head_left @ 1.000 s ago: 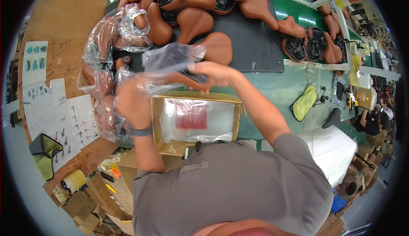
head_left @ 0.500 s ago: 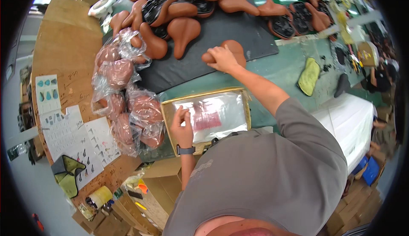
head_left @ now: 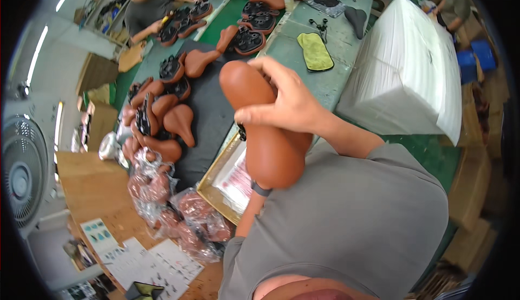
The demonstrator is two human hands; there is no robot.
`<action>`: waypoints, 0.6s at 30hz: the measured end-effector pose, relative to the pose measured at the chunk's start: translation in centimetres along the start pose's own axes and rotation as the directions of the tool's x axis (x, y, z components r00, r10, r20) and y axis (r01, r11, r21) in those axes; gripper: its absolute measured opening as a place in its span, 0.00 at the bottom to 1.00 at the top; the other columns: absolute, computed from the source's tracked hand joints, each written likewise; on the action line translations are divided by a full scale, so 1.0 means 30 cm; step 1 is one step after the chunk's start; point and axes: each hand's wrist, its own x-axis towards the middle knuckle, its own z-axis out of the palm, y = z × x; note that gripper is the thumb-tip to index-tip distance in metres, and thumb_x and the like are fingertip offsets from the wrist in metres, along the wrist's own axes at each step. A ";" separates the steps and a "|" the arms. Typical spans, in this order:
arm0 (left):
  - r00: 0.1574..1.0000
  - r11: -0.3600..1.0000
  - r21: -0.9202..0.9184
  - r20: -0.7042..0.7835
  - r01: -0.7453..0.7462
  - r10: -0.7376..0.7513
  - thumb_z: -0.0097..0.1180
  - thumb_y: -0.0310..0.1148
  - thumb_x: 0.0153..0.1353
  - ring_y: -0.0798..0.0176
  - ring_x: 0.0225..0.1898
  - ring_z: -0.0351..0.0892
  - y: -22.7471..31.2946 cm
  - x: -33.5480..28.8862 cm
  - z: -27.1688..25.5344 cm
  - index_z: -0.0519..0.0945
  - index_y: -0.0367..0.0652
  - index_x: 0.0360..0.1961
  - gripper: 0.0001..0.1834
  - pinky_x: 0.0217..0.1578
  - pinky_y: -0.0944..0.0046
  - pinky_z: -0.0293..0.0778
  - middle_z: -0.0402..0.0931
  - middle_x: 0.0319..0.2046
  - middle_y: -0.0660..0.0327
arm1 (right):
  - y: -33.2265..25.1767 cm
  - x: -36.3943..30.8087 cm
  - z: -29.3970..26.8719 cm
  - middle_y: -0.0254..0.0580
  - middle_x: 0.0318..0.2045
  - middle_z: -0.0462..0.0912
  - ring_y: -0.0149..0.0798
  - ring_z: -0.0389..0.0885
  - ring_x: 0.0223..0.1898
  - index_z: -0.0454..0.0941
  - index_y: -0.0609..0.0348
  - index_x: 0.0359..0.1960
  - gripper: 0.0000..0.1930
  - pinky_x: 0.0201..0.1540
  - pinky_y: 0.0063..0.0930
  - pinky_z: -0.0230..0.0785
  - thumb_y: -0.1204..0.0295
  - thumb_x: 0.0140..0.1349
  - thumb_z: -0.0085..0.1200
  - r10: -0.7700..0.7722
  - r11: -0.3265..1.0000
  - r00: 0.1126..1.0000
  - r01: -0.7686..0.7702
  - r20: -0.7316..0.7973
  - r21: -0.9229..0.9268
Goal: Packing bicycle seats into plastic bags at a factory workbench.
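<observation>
My right hand (head_left: 290, 97) grips a brown bicycle saddle (head_left: 273, 156), raised close in front of my chest. Its thumb lies across the smooth cover and the fingers wrap round the far side. Behind the saddle's wide end is my left hand, its fingers hidden; only the wrist with a dark watch (head_left: 261, 190) shows. Whether that hand touches the saddle I cannot tell. Below them stands a shallow cardboard box (head_left: 207, 185) holding clear plastic bags (head_left: 233, 183) with red print.
Brown saddles (head_left: 179, 121) lie piled on a black mat (head_left: 208, 110). Bagged saddles (head_left: 195, 213) sit beside the box. A green cloth (head_left: 316, 52) rests on the table near a big white wrapped block (head_left: 403, 72). Across the table, another person (head_left: 149, 10) handles saddles.
My right hand has lifted the saddle off the mat and brought it toward my chest. My left hand has gone from above the box to behind the saddle. The view has turned right.
</observation>
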 end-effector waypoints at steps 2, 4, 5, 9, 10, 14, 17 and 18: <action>0.999 1.000 0.001 0.041 -0.005 0.005 0.72 0.38 0.68 0.44 0.77 0.68 0.057 -0.067 -0.014 0.62 0.37 0.80 0.46 0.78 0.46 0.66 0.68 0.77 0.49 | -0.059 -0.047 -0.137 0.46 0.59 0.79 0.34 0.80 0.60 0.64 0.62 0.74 0.52 0.63 0.35 0.74 0.58 0.54 0.85 -0.042 0.999 0.996 0.045 0.084 -0.026; 0.999 1.000 -0.006 0.052 -0.009 0.010 0.72 0.38 0.68 0.44 0.77 0.69 0.112 -0.119 -0.001 0.62 0.37 0.80 0.45 0.78 0.46 0.66 0.68 0.77 0.49 | -0.027 -0.099 -0.212 0.46 0.60 0.78 0.35 0.80 0.61 0.63 0.62 0.75 0.52 0.64 0.35 0.75 0.60 0.54 0.86 0.020 0.977 0.995 -0.040 0.095 0.207; 0.998 1.000 -0.017 0.059 -0.008 0.009 0.72 0.38 0.68 0.44 0.77 0.69 0.133 -0.127 0.021 0.62 0.37 0.80 0.45 0.78 0.46 0.66 0.68 0.77 0.49 | -0.012 -0.119 -0.249 0.45 0.62 0.78 0.36 0.80 0.61 0.62 0.62 0.75 0.52 0.64 0.35 0.75 0.62 0.54 0.86 0.076 0.904 0.985 -0.133 0.154 0.407; 0.999 0.994 -0.110 0.040 0.001 0.003 0.71 0.37 0.67 0.45 0.77 0.70 0.204 -0.116 0.117 0.62 0.37 0.80 0.45 0.78 0.45 0.67 0.68 0.76 0.50 | 0.008 -0.179 -0.310 0.48 0.64 0.77 0.37 0.81 0.64 0.60 0.64 0.74 0.51 0.66 0.36 0.78 0.63 0.57 0.85 0.090 0.783 0.992 -0.128 0.094 0.608; 1.000 0.990 -0.139 0.027 0.003 0.001 0.71 0.37 0.67 0.45 0.77 0.70 0.214 -0.130 0.139 0.63 0.37 0.80 0.45 0.78 0.45 0.67 0.68 0.76 0.50 | 0.021 -0.180 -0.333 0.48 0.64 0.77 0.37 0.81 0.64 0.60 0.64 0.74 0.51 0.66 0.36 0.78 0.63 0.57 0.85 0.090 0.779 0.991 -0.129 0.095 0.613; 0.999 0.965 -0.260 -0.033 0.017 -0.027 0.71 0.36 0.67 0.45 0.76 0.70 0.217 -0.124 0.305 0.63 0.37 0.80 0.44 0.77 0.44 0.68 0.69 0.76 0.50 | 0.109 -0.151 -0.430 0.50 0.64 0.77 0.36 0.81 0.63 0.59 0.65 0.74 0.51 0.66 0.35 0.78 0.61 0.58 0.84 0.105 0.812 0.991 -0.132 0.079 0.568; 0.996 0.931 -0.364 -0.067 0.036 -0.065 0.71 0.36 0.67 0.46 0.76 0.71 0.230 -0.043 0.438 0.63 0.37 0.79 0.44 0.77 0.44 0.69 0.69 0.76 0.51 | 0.271 -0.098 -0.479 0.50 0.65 0.77 0.36 0.82 0.61 0.59 0.65 0.74 0.49 0.64 0.35 0.79 0.62 0.61 0.82 0.143 0.872 0.989 -0.141 0.032 0.469; 0.993 0.916 -0.400 -0.090 0.035 -0.077 0.71 0.35 0.67 0.46 0.76 0.71 0.216 -0.015 0.506 0.63 0.37 0.79 0.44 0.77 0.43 0.69 0.69 0.76 0.51 | 0.346 -0.082 -0.479 0.49 0.65 0.78 0.35 0.84 0.59 0.60 0.66 0.75 0.48 0.61 0.34 0.80 0.63 0.62 0.81 0.149 0.913 0.989 -0.136 -0.005 0.385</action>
